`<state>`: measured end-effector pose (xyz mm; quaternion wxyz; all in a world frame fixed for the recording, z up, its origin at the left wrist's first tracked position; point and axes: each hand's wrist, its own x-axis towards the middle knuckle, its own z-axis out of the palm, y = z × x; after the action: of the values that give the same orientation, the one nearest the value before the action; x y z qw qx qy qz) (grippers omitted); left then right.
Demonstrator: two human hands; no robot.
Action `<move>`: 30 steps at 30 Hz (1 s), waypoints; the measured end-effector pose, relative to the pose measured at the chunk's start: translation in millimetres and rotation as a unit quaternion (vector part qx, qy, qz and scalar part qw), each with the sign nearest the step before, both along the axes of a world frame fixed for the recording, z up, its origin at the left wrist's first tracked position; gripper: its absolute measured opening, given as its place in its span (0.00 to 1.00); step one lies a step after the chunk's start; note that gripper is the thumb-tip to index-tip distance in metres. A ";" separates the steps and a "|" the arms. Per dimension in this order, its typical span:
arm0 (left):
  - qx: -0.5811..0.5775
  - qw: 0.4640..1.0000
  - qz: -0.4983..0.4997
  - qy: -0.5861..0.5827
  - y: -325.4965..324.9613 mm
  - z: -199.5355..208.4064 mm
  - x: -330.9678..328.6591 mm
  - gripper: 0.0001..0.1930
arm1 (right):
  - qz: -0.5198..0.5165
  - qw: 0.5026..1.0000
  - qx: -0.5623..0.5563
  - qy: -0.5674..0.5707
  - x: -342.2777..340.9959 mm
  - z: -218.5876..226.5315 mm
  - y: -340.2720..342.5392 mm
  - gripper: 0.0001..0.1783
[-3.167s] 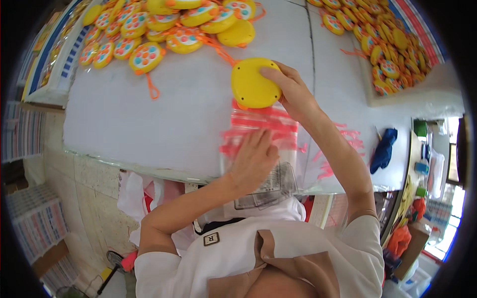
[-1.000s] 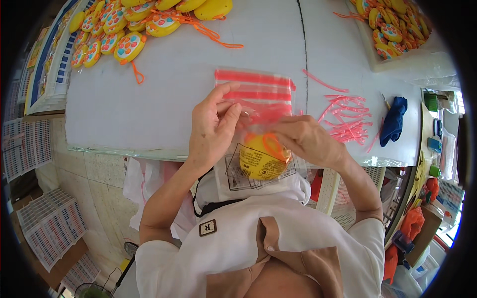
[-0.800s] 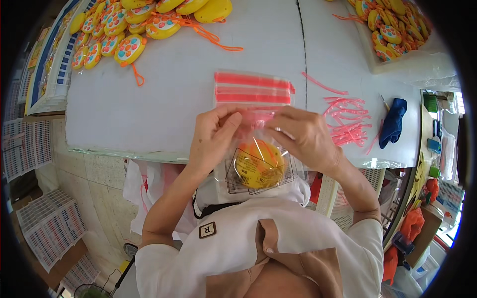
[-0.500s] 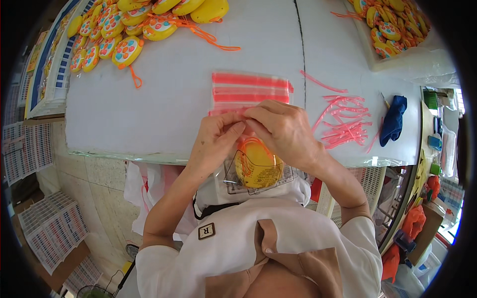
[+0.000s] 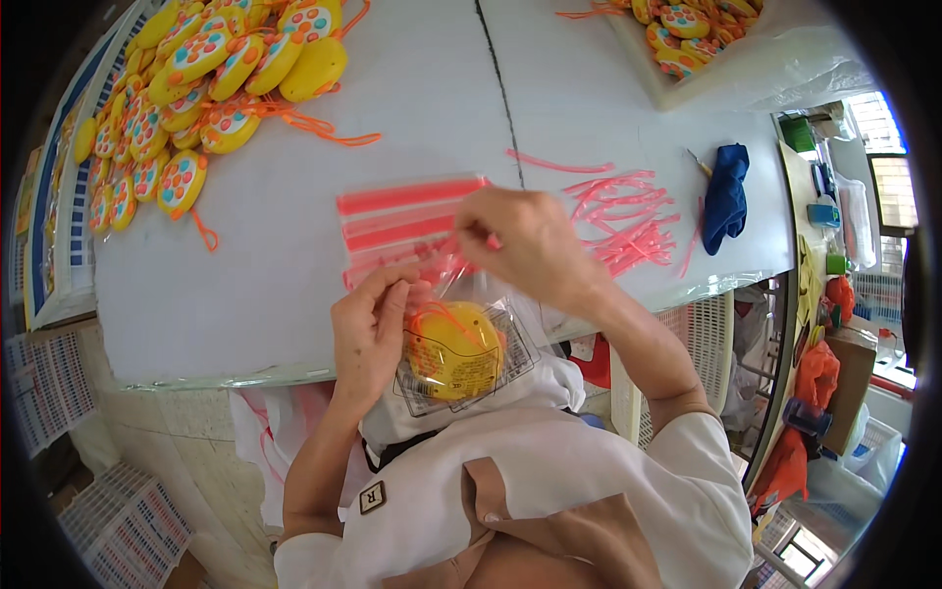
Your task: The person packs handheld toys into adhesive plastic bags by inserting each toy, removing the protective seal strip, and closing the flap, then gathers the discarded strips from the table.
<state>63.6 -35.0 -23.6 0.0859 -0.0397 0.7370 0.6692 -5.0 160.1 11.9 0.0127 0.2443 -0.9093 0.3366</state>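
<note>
A clear plastic bag with dark printing hangs at the table's front edge, against my lap. Inside it lies a yellow rounded toy with an orange cord loop. The thumb and fingers of my left hand pinch the bag's upper left edge. Above and to the right, my right hand is closed, slightly blurred, with pink plastic showing at its fingertips, seemingly a thin strip. Beneath my hands, flat clear bags with pink bands lie overlapped on the table.
Many yellow toys with coloured dots are heaped at the far left beside a white crate. Loose pink strips and a dark blue cloth lie to the right. More toys fill a plastic-lined box at the far right.
My hands were together at the bag's top; my right hand has moved up and away from the left one. The view has shifted, so the table things appear further left.
</note>
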 end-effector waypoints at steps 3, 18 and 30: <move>0.015 1.000 0.005 -0.020 -8.9 -5.2 0.2 0.08 | -0.103 0.994 -0.008 -0.027 -12.4 -0.2 46.8 0.05; 0.083 0.991 0.039 -0.094 -10.9 4.8 -6.5 0.07 | -0.347 0.929 -0.070 0.112 3.2 31.1 125.3 0.17; 0.119 0.990 0.020 -0.074 -11.6 5.3 -4.6 0.06 | -0.092 0.926 -0.127 -0.343 15.8 -8.4 40.4 0.17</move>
<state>59.0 -46.5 -18.2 0.1314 -0.0934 0.6430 0.7487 10.8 200.5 3.5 -0.2381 0.0256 -0.8260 0.5103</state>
